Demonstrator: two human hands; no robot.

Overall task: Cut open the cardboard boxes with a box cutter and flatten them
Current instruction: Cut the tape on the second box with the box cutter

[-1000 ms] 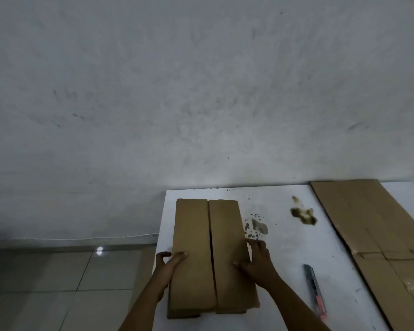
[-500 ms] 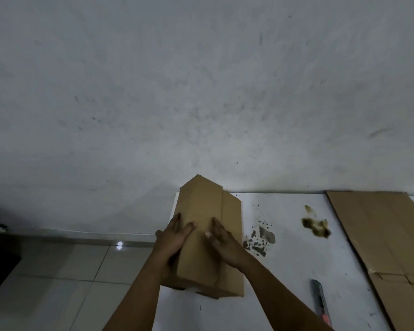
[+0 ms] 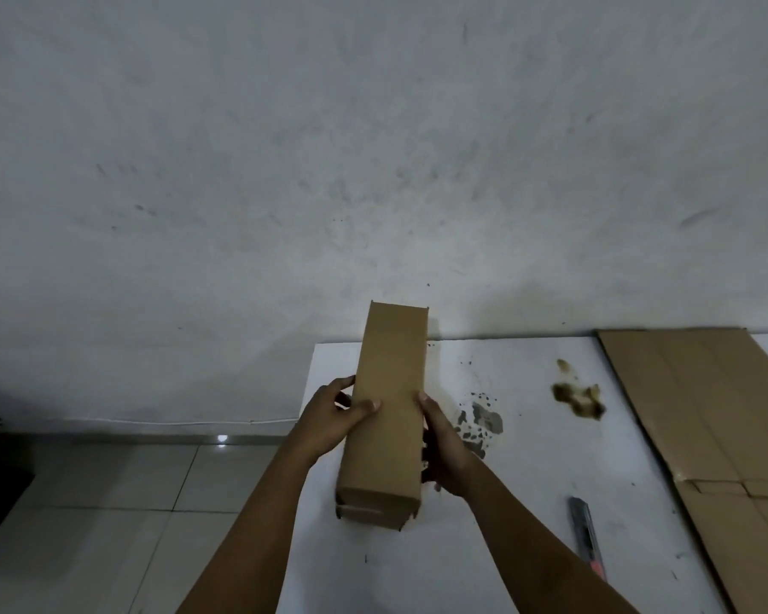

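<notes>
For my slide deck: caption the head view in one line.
Both hands, left hand and right hand, hold a long cardboard box over the white table; box cutter lies unused nearby.

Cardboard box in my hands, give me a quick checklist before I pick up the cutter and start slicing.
1. Cardboard box firmly held: ok, left hand and right hand grip its long sides.
2. A hand free for the cutter: not ok, both are holding the box.
3. Box cutter within reach: ok, on the table right of the box.
4. Blade retracted: cannot tell.
5. Seam facing up: not ok, the top face looks plain.
6. Flattened cardboard clear of the work spot: ok, at far right.
</notes>
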